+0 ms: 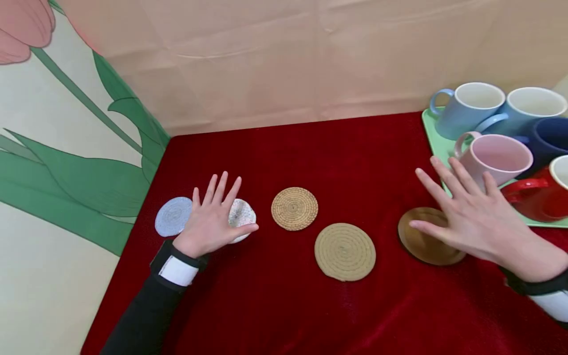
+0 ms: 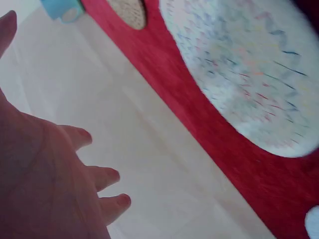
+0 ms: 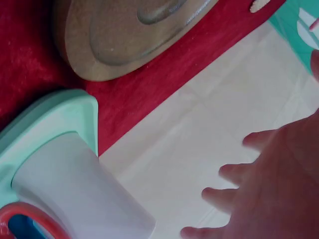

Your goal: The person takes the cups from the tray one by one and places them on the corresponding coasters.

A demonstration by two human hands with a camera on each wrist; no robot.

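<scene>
My left hand (image 1: 210,219) is spread with straight fingers above a white speckled coaster (image 1: 241,214) and beside a light blue coaster (image 1: 170,217). It holds nothing; in the left wrist view the speckled coaster (image 2: 249,74) lies apart from the palm. On the other side, my right hand (image 1: 479,217) hovers with fingers spread, partly covering a brown wooden coaster (image 1: 426,241). The right wrist view has that wooden coaster (image 3: 79,55) with a round recess, and the hand grips nothing. Just past the right fingertips stands a pink mug (image 1: 497,158).
A mint green tray (image 1: 437,140) at the right bears several mugs, among them a red mug (image 1: 534,197) and a dark blue mug (image 1: 552,140). Between the hands lie a woven straw coaster (image 1: 294,208) and a beige coiled coaster (image 1: 344,252) on red cloth (image 1: 275,305).
</scene>
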